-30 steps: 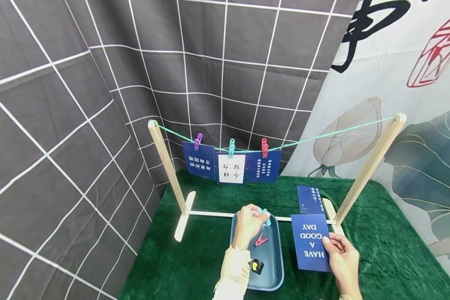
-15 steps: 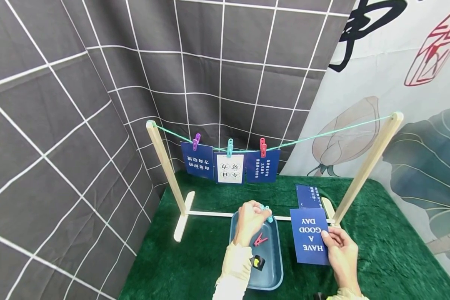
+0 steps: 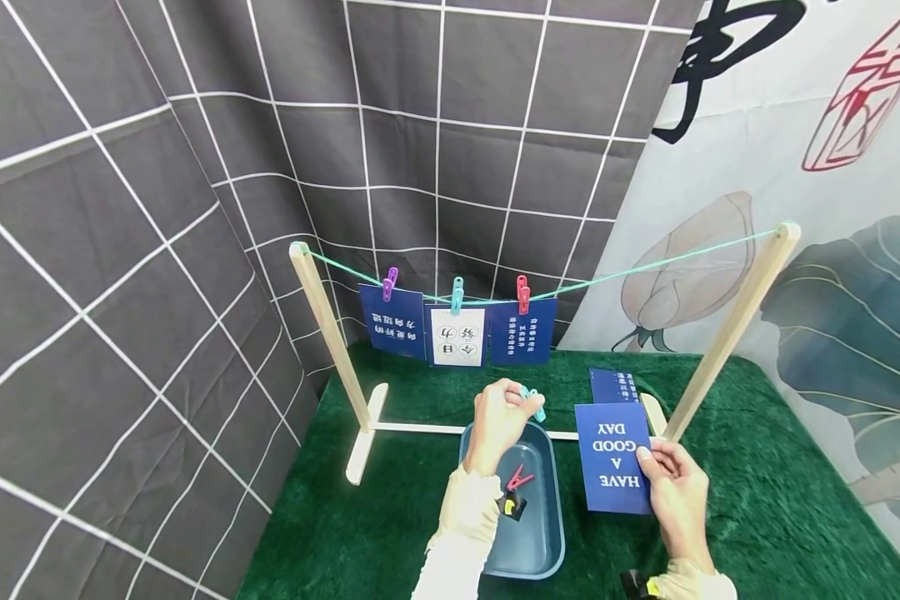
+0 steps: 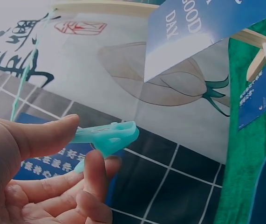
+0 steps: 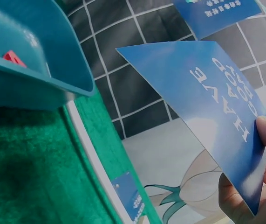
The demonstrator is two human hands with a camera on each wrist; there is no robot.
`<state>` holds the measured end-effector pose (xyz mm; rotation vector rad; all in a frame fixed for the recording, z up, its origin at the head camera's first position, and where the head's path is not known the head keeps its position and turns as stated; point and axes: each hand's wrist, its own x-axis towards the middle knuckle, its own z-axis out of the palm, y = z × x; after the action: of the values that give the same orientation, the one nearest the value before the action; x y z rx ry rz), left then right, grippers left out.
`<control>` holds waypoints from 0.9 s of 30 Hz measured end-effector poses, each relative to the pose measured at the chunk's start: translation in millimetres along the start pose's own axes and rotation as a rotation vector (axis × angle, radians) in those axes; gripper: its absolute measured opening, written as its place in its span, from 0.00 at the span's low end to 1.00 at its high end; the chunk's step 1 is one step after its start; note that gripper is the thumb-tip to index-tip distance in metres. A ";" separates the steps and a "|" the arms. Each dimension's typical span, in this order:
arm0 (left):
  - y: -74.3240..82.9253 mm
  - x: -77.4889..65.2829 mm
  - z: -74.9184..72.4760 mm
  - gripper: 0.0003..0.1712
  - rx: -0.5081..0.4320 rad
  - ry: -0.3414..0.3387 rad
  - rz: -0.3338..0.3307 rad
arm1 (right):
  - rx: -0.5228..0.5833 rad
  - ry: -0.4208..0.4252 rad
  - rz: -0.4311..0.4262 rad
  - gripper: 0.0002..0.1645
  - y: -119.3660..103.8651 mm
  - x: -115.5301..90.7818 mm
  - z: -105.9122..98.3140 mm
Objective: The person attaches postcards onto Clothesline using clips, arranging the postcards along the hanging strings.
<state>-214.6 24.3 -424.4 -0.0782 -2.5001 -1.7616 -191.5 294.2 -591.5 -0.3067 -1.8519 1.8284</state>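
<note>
My left hand pinches a light-blue clothespin between thumb and fingers, above the far end of the blue tray. To its right, my right hand grips the right edge of a dark-blue card lettered "HAVE A GOOD DAY", upside down in the head view. Thumb in front and fingers behind, it holds the card raised, as the right wrist view shows. Beyond them three cards hang from a green string: a blue one on a purple clothespin, a white one on a light-blue one, a blue one on a red one.
A red clothespin lies in the tray. Another blue card lies on the green cloth behind the held card. Wooden posts carry the string at both ends, and a white bar joins their feet.
My left hand has lifted the light-blue clothespin up and away from the tray. The card in my right hand has risen and shifted slightly left, overlapping more of the card lying behind.
</note>
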 end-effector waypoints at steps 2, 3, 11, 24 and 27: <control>3.8 1.7 -0.9 0.16 -0.001 0.003 0.002 | -0.031 0.015 0.047 0.16 -15.9 -1.9 3.6; 5.2 2.8 -1.0 0.16 0.005 0.005 0.004 | 0.012 0.008 0.011 0.15 -7.9 1.5 2.0; 23.0 12.6 -3.5 0.14 0.043 -0.002 0.101 | 0.068 0.012 -0.051 0.18 49.2 31.8 -6.7; 49.6 24.6 -6.8 0.15 0.084 -0.027 0.183 | 0.230 -0.051 -0.079 0.13 -13.9 19.6 13.3; 51.9 26.0 -6.3 0.15 0.083 -0.023 0.194 | 0.229 -0.046 -0.089 0.11 -58.8 3.8 24.6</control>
<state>-235.7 35.7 -371.1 -0.3259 -2.4811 -1.5894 -195.8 271.1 -532.2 -0.0988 -1.6376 1.9761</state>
